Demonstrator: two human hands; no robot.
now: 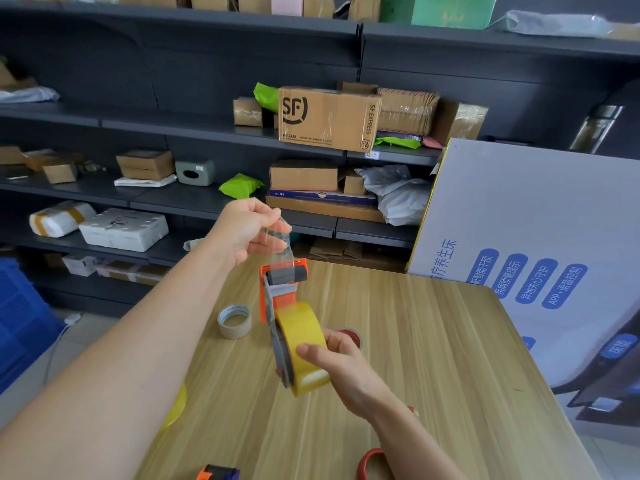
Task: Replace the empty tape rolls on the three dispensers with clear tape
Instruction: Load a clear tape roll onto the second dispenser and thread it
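Observation:
An orange and grey tape dispenser (281,289) is held up over the wooden table (433,358), loaded with a yellowish clear tape roll (303,344). My right hand (341,363) grips the roll and the dispenser from the right. My left hand (247,228) pinches the loose end of the clear tape strip (282,242), pulled up above the dispenser's roller. An empty cardboard tape core (234,321) lies on the table to the left. Another yellowish roll (176,408) peeks out under my left forearm.
A second dispenser (217,472) shows at the bottom edge, a red ring (369,462) near my right forearm, a red object (353,336) behind my right hand. Shelves hold parcels, among them an SF box (327,117). A large printed carton (540,258) leans at the right.

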